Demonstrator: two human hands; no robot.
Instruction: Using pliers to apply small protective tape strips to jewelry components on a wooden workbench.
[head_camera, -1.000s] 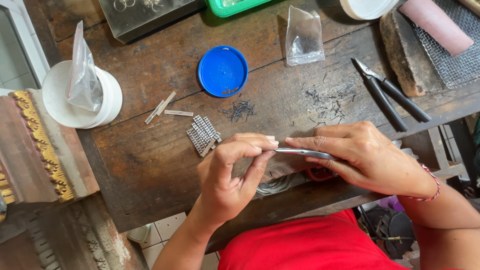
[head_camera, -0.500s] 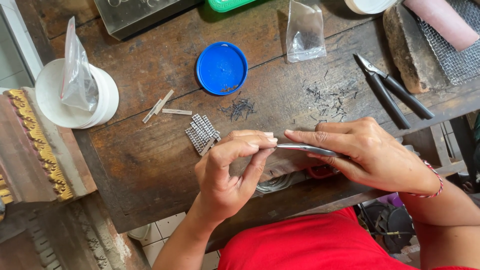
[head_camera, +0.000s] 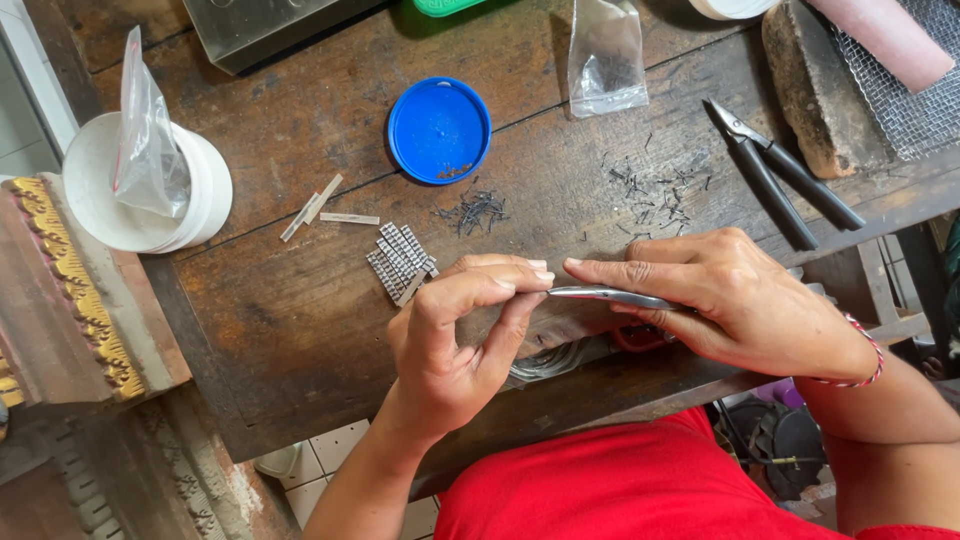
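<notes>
Tweezers (head_camera: 610, 296), thin, stiff steel and likely slippery, lie clamped in the right hand (head_camera: 735, 300), best gripped mid-shaft; their tips meet the left hand (head_camera: 455, 340), whose pinched fingertips (head_camera: 535, 275) hide whatever they hold. Beyond lie metal strips (head_camera: 402, 262) and a blue lid (head_camera: 439, 130). Since half a second ago, little has shifted.

Both forearms come up from the lower edge of the view and the hands meet at its middle. The left hand (head_camera: 455, 345) is raised with its wrist bent, thumb and forefinger tips pinched together (whatever sits between them is too small to make out), the other fingers curled loosely beneath. The right hand (head_camera: 725, 300) lies palm down, forefinger stretched straight toward the left fingertips, almost touching them, thumb tucked under; a thin red band circles its wrist.
</notes>
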